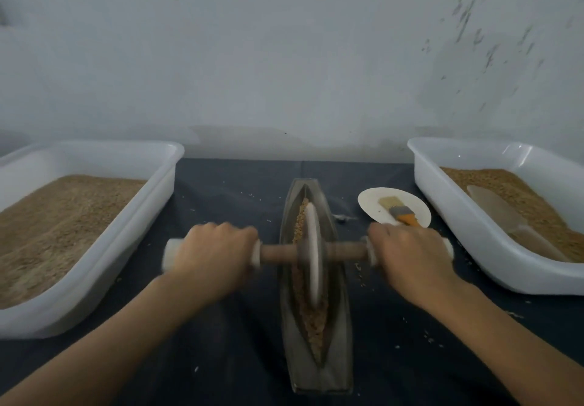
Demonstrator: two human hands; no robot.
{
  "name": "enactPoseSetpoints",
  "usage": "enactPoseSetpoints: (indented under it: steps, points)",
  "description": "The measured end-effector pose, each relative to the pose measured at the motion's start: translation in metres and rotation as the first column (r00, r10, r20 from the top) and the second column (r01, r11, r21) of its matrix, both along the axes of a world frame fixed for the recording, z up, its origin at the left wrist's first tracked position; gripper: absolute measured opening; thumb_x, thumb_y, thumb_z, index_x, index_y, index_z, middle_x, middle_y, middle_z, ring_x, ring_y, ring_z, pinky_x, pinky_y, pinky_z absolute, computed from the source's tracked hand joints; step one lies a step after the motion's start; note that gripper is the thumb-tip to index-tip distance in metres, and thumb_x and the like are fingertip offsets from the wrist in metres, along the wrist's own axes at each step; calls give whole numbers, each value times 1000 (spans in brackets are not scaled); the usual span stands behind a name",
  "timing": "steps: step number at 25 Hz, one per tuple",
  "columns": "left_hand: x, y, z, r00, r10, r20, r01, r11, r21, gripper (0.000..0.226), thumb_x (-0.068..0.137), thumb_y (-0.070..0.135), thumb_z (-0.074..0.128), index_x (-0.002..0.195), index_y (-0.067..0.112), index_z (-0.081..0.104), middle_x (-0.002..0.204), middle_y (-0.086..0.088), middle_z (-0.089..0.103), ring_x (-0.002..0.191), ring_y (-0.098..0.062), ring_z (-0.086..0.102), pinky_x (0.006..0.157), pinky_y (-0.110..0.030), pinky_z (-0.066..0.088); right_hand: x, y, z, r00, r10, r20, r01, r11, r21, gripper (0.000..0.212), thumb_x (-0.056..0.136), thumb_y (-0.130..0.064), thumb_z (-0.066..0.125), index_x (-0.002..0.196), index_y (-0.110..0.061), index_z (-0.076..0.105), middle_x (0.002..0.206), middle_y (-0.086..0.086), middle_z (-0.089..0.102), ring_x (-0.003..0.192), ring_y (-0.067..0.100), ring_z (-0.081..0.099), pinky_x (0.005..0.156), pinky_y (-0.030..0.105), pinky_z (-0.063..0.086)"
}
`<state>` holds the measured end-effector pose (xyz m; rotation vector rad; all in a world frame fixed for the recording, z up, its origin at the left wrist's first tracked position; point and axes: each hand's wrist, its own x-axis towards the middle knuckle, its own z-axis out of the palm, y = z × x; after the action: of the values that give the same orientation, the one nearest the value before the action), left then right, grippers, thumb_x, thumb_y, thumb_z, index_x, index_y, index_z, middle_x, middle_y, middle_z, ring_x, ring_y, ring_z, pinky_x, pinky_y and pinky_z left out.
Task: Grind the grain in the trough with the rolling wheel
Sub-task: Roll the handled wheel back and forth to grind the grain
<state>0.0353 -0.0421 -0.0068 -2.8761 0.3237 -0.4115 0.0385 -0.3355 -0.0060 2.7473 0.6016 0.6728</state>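
Observation:
A long grey boat-shaped trough [339, 326] lies lengthwise in the middle of the dark table, with brown grain [316, 323] along its groove. The pale rolling wheel [313, 247] stands upright in the groove, a little beyond the trough's middle, on a wooden axle [278, 253] with white ends. My left hand [215, 254] grips the axle's left handle. My right hand [407, 254] grips the right handle. The wheel and both hands look blurred.
A white tub [151, 203] of grain stands at the left. Another white tub [458, 216] at the right holds grain and a pale scoop [496, 209]. A small white plate [373, 200] with an orange-handled brush [399, 211] lies between trough and right tub. Loose grains dot the cloth.

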Motion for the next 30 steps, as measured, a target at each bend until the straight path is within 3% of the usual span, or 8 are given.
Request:
enactPoseSetpoints:
  steps: [3,6,9,13,16,19,24,30]
  points:
    - [51,-15,5,991,46,123,-42,998,-40,19,88,34,55,85,25,39,83,6,60,67,-17,55,59,-31,35,54,15,4,988,-142,61,141,990,18,22,80,-26,72,87,-16,54,70,0,59,53,17,49,45,27,27]
    - [69,-21,11,992,78,104,-71,995,-71,18,88,31,56,85,23,40,83,4,61,67,-20,53,58,-32,35,66,22,5,981,-195,8,194,978,81,16,90,-27,61,94,-15,51,77,1,60,59,19,50,51,30,31]
    - [26,-9,1,991,-15,135,17,1000,-17,26,80,35,63,81,25,39,74,6,59,58,-19,51,52,-30,29,18,8,-6,991,-128,-36,130,990,55,26,74,-22,74,85,-18,51,68,-1,57,56,20,54,46,31,36]
    - [-28,3,-2,936,-252,244,258,966,7,37,49,30,77,64,25,44,49,9,43,34,-13,34,47,-19,2,-35,-8,-13,994,88,72,-95,990,101,41,43,-7,79,66,-18,47,51,-1,45,37,16,38,42,22,19]
    - [-3,0,-6,989,-92,114,91,996,18,29,72,41,67,76,31,39,62,11,48,49,-11,41,47,-27,24,-10,-1,-6,1000,13,-18,-13,999,31,37,49,-9,81,71,-16,52,56,0,54,42,19,48,38,27,33]
    - [46,-10,1,996,52,69,-49,998,-42,18,87,42,51,84,28,40,81,7,60,72,-19,59,61,-31,38,42,16,9,992,-127,-3,127,991,-31,22,78,-20,70,91,-17,53,77,1,63,62,21,59,49,30,35]
    - [45,-11,14,1000,28,-10,-29,998,-48,18,87,39,53,87,29,38,89,6,62,77,-19,59,62,-32,38,43,13,10,981,-126,-148,127,992,-4,19,85,-27,63,96,-23,47,82,-4,60,70,17,58,58,30,43]
    - [-17,5,6,917,-354,181,350,935,58,53,28,36,84,64,30,45,49,11,44,36,-9,43,42,-23,19,-26,-16,-13,945,-86,-316,95,995,12,38,70,-40,68,82,-39,31,67,-14,44,57,6,45,52,27,38]
